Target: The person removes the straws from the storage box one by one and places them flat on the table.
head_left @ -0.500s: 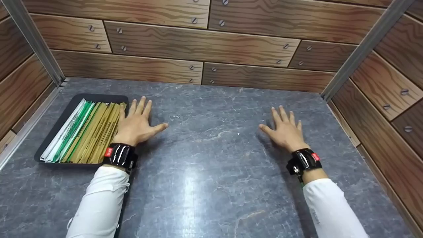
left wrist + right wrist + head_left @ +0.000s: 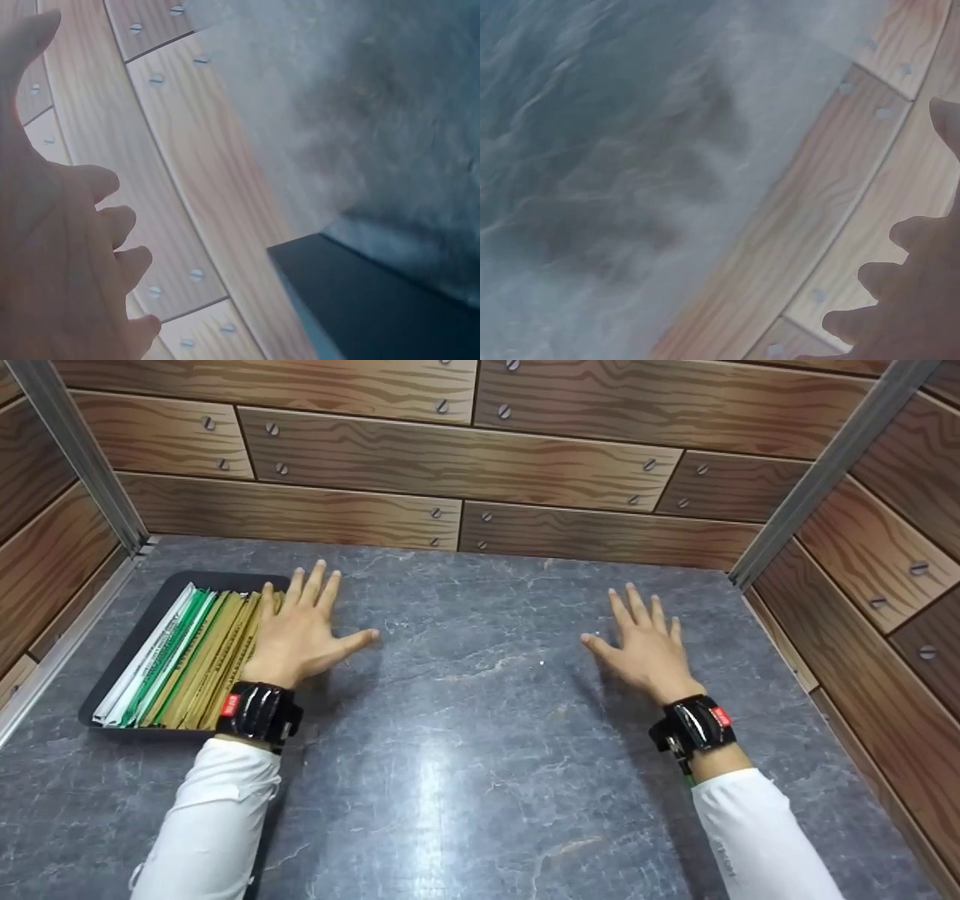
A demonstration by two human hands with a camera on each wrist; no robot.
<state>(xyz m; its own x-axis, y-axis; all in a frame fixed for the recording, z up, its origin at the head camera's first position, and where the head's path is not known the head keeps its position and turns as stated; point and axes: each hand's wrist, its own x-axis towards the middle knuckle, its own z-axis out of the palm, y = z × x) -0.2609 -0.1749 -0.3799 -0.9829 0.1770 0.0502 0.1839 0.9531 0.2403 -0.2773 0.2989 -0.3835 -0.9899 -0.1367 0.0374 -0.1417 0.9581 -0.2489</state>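
My left hand hovers palm down at the right edge of a black tray, its fingers spread and holding nothing. Upright in the tray stands a row of flat, thin packets: white ones at the left, green ones beside them, gold ones at the right. The hand hides part of the gold packets. My right hand is over the right side of the table, fingers also spread, with nothing in it. In the left wrist view the left palm faces the dark tray side.
The grey marbled table is bounded by wood-patterned walls at the back and both sides. Metal posts stand in the back corners. A black strap with a camera is on each wrist.
My left hand has shifted slightly left and away from me, further over the gold packets. My right hand has moved slightly toward the back wall. The tray has stayed put.
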